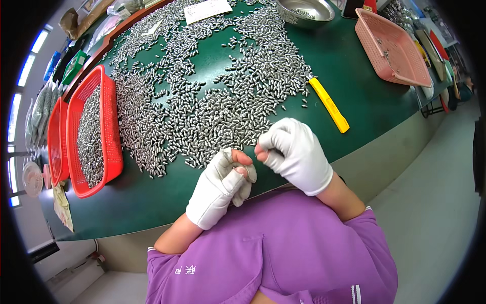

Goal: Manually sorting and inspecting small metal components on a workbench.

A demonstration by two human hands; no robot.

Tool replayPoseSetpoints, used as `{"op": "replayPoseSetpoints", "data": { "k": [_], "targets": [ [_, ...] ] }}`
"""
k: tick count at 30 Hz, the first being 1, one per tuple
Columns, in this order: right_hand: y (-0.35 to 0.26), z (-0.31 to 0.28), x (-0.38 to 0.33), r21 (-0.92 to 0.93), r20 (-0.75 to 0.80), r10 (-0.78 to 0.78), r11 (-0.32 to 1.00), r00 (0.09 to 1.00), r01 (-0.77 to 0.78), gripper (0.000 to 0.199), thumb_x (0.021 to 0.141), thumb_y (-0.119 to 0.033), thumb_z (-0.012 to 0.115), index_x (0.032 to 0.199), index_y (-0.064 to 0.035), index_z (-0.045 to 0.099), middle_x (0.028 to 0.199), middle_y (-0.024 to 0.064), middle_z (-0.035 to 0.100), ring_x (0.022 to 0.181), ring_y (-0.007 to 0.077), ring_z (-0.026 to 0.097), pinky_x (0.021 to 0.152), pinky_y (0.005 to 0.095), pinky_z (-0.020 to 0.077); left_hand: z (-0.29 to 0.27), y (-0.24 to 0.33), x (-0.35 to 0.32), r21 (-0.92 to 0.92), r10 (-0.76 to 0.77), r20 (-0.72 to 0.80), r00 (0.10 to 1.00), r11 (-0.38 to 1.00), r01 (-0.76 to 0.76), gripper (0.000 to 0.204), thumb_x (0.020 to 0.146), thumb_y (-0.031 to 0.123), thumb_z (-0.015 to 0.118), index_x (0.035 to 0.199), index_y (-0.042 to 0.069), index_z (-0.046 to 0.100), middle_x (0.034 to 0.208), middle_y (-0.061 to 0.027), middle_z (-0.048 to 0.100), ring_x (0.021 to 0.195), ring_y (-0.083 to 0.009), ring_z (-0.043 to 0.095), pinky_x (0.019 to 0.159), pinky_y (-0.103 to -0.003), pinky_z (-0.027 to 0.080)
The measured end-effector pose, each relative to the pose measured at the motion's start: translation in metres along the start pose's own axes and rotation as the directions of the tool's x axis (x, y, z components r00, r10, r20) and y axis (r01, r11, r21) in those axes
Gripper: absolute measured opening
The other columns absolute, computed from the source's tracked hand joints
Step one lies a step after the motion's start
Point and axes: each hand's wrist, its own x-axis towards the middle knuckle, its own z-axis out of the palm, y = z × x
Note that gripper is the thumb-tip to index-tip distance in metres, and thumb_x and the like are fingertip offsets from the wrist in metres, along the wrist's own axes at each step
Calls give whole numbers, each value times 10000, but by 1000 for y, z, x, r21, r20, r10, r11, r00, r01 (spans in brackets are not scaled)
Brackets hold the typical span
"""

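Small silvery metal parts, rounded and oblong, lie in a wide, loose spread point(223, 114) over the green tabletop. At the near edge of this spread are my two hands, in white gloves that leave some fingertips bare. My left hand point(220, 185) has its thumb and fingers curled together. Beside it, my right hand point(296, 152) is closed in a pinch, thumb against fingertips, a small gap from the left. Whatever either hand pinches is too small or hidden to make out.
A yellow utility knife point(329, 105) lies right of the parts. At left stands a red basket point(110, 126) full of parts, with another red basket point(56, 144) beside it. A metal bowl point(316, 21) and a pink basket point(390, 48) stand at the far right. White paper point(206, 10) lies at the back.
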Motion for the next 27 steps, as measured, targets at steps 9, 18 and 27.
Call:
{"op": "replayPoseSetpoints", "data": {
  "k": [9,18,27],
  "targets": [
    [-11,0,7,173,50,-121,979,991,111,169,700,-121,776,820,-118,658,701,30,592,618,221,561,558,333,435,-1,5,-1,16,-85,11,996,996,84,111,958,183,522,980,80,487,832,-26,570,583,-53,490,495,-189,402],
    [-5,-1,6,249,34,-91,965,995,80,157,717,-56,764,831,-101,665,698,44,591,605,196,577,545,304,453,-1,3,-3,25,-60,27,998,998,59,133,957,212,523,972,84,488,840,-26,575,587,-58,501,511,-189,413],
    [2,-4,1,-170,5,128,977,992,-125,118,720,-133,714,832,-127,677,789,55,607,746,244,596,660,368,493,-2,4,-2,56,2,22,1000,998,-3,178,971,243,463,905,84,510,797,-22,578,563,-52,488,508,-188,407]
  ]
}}
